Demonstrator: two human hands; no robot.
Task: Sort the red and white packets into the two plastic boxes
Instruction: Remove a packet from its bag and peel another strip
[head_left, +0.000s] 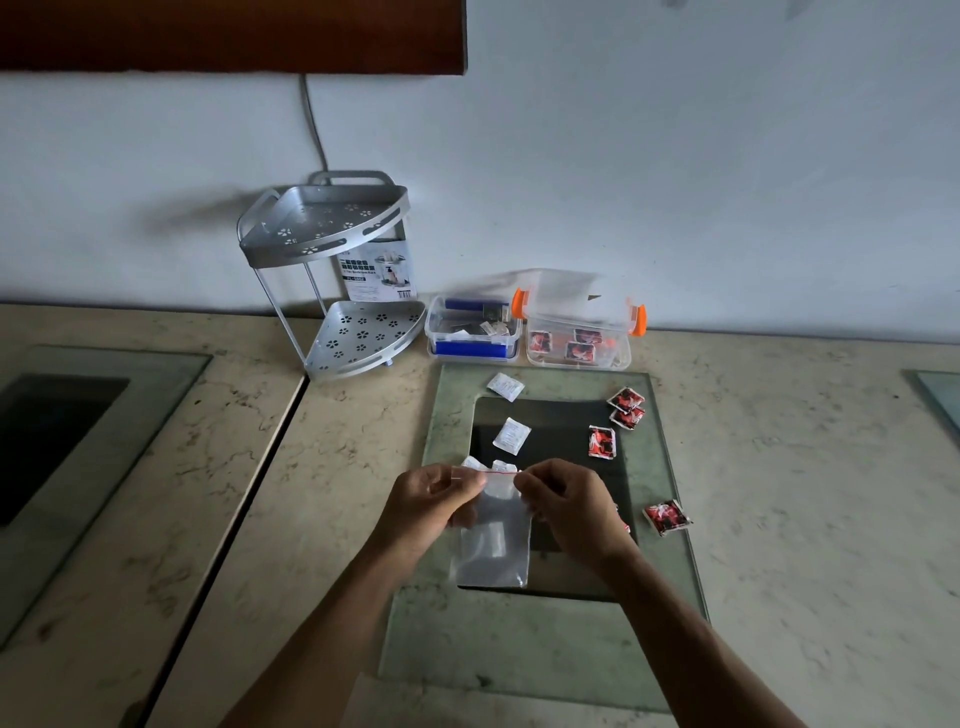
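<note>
Both hands hold a clear zip bag by its red-striped top edge: the left hand pinches the left corner between thumb and fingers, the right hand pinches the right corner. The bag hangs over the dark glass panel set in the marble counter. On the panel beyond the bag lie two white packets, and two more peek just behind the bag's top edge. Red packets lie at the panel's right side, one nearer at right. Behind the panel stand the blue-clipped box, holding white packets, and the orange-clipped box, holding red ones. A metal corner rack stands left of the boxes.
</note>
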